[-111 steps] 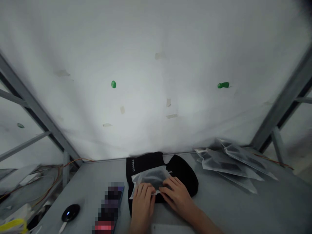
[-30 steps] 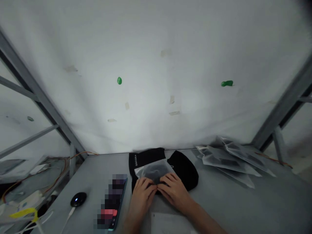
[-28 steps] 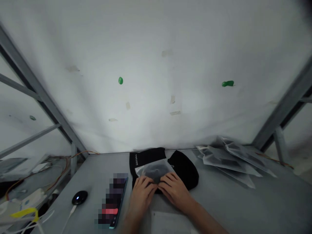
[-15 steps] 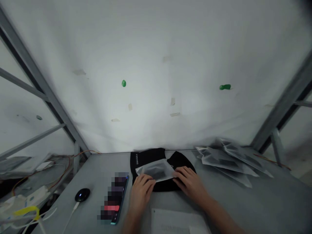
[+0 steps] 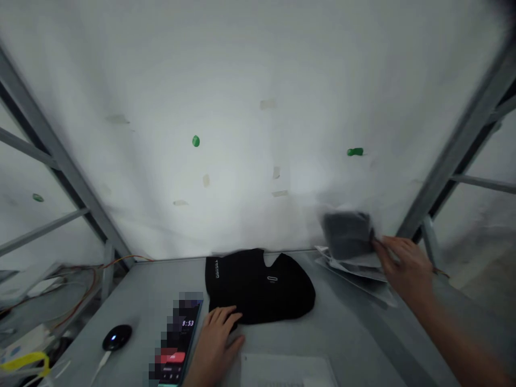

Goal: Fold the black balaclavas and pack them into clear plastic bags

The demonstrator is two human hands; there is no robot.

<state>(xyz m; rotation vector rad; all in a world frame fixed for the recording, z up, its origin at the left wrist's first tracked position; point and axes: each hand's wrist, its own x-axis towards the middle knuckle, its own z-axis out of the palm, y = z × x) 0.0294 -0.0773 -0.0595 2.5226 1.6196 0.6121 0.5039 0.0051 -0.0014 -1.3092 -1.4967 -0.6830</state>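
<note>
A black balaclava-like cloth piece (image 5: pixel 258 290) lies flat on the desk, with white lettering at its left end and a small pale mark near the notch in its top edge. My left hand (image 5: pixel 217 336) rests at its lower left edge, fingers stretched out and touching the cloth. Off to the right, my right hand (image 5: pixel 405 263) pinches the edge of a frosted plastic bag (image 5: pixel 349 236) with something dark inside, blurred by motion. Beneath it several more frosted bags (image 5: pixel 363 285) lie in a pile on the desk.
Left of my left hand lies a phone (image 5: pixel 181 338), partly pixelated. A round black device (image 5: pixel 116 337) with a white cable sits further left. A pale flat box-like item (image 5: pixel 286 371) is at the near edge. Behind stands a white wall (image 5: pixel 242 134) between grey metal posts.
My right hand has carried the frosted bag off the black cloth, up and right over the pile. My left hand has let go of the bag and sits slightly lower left. The view has shifted slightly.
</note>
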